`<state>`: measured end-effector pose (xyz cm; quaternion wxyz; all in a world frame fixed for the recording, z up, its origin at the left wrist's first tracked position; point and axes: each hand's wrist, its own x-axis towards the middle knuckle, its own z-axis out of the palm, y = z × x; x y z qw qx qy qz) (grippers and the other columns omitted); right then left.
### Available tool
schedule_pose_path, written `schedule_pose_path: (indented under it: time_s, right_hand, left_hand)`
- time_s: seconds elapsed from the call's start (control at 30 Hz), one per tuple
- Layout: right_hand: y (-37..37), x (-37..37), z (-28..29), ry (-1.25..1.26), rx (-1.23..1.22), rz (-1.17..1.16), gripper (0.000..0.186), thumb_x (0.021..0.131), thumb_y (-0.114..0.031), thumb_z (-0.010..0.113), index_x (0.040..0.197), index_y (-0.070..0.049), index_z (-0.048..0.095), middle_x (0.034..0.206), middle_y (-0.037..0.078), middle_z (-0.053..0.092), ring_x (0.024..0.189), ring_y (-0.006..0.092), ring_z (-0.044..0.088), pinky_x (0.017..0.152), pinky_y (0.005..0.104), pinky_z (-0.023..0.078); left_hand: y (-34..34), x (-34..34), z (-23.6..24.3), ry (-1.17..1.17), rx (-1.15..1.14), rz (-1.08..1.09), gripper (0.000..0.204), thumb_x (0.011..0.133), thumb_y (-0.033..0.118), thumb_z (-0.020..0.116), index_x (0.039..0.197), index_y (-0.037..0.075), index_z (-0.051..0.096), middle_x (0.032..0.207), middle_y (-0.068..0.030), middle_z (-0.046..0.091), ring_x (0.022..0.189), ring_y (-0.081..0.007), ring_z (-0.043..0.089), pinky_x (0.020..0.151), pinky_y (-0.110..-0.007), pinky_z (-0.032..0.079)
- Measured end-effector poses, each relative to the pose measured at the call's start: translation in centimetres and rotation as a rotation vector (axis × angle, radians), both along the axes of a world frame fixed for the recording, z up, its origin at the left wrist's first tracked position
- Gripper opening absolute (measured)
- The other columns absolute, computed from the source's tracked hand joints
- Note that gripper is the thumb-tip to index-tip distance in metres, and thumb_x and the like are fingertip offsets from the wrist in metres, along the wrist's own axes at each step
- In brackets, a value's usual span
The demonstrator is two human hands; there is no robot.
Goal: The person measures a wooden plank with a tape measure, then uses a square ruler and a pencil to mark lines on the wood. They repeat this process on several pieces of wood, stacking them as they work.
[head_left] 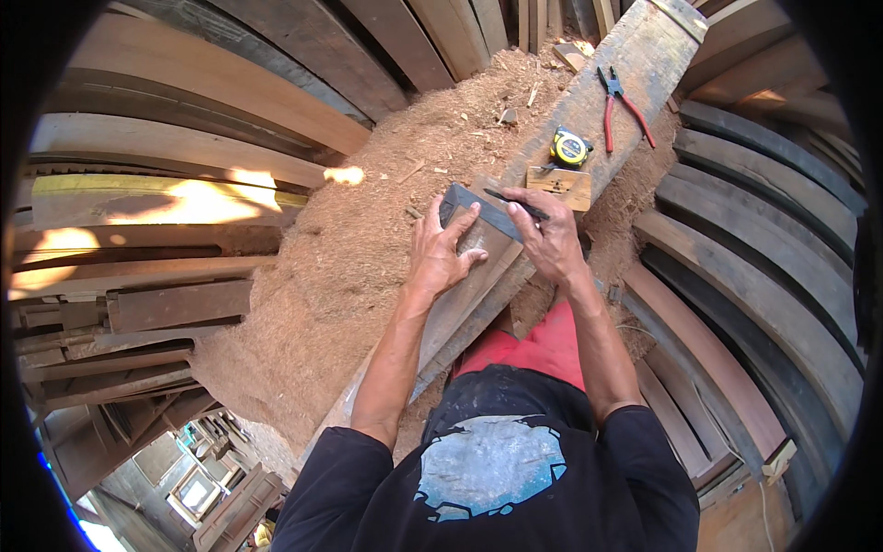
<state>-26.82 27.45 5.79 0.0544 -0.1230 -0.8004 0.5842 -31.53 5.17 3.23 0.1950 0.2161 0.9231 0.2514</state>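
A brown wooden board (471, 287) lies lengthwise on a long worn plank (658, 41). Across the board's far end sits a dark grey flat strip (492, 213), perhaps part of a square. My left hand (443, 248) grips the strip from the left, index finger on top, thumb on the board. In my right hand (552, 241) a slim black marking tool (504, 197), like a pencil or pen, is pinched above the strip's right end. Beyond it rest a small light wooden block (559, 188), a yellow and black tape measure (570, 147) and red-handled pliers (614, 109).
Sawdust and wood chips (340, 248) heap up left of the plank. Stacked timber (212, 83) curves along the left, and more boards (754, 221) line the right. A thin cable (727, 432) hangs at lower right. Framed wooden pieces (195, 492) stand at lower left.
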Motion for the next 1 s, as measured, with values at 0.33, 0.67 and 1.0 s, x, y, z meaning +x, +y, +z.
schedule_pose_path:
  time_s: [0.33, 0.67, 1.0]
  right_hand:
    - [0.4, -2.5, -0.2, 0.002, 0.160, 0.188, 0.018, 0.099, -0.014, 0.068, 0.108, 0.000, 0.077, 0.102, 0.019, 0.076, 0.098, 0.0358, 0.072, 0.089, 0.0439, 0.055]
    - [4.5, 2.9, 3.2, -0.187, 0.383, 0.246, 0.019, 0.100, -0.019, 0.066, 0.100, -0.001, 0.073, 0.100, 0.020, 0.073, 0.100, 0.0393, 0.069, 0.091, 0.0496, 0.055]
    - [2.5, 7.2, 2.8, -0.163, 0.146, -0.152, 0.024, 0.106, -0.022, 0.063, 0.095, -0.001, 0.065, 0.080, 0.016, 0.064, 0.075, 0.0324, 0.064, 0.072, 0.0439, 0.051]
  left_hand:
    - [0.2, -0.1, 0.5, -0.034, -0.016, 0.011, 0.087, 0.067, 0.034, 0.099, 0.148, 0.037, 0.066, 0.166, -0.0290, 0.035, 0.139, -0.0500, 0.048, 0.118, -0.053, 0.042]
    - [-0.1, 0.1, -0.1, -0.042, 0.000, 0.019, 0.089, 0.067, 0.034, 0.100, 0.148, 0.037, 0.065, 0.167, -0.0267, 0.034, 0.142, -0.0486, 0.046, 0.119, -0.053, 0.043]
    - [-3.5, 1.9, -1.1, 0.011, 0.123, -0.024, 0.083, 0.073, 0.032, 0.097, 0.148, 0.031, 0.061, 0.162, -0.0257, 0.040, 0.142, -0.0464, 0.047, 0.119, -0.053, 0.041]
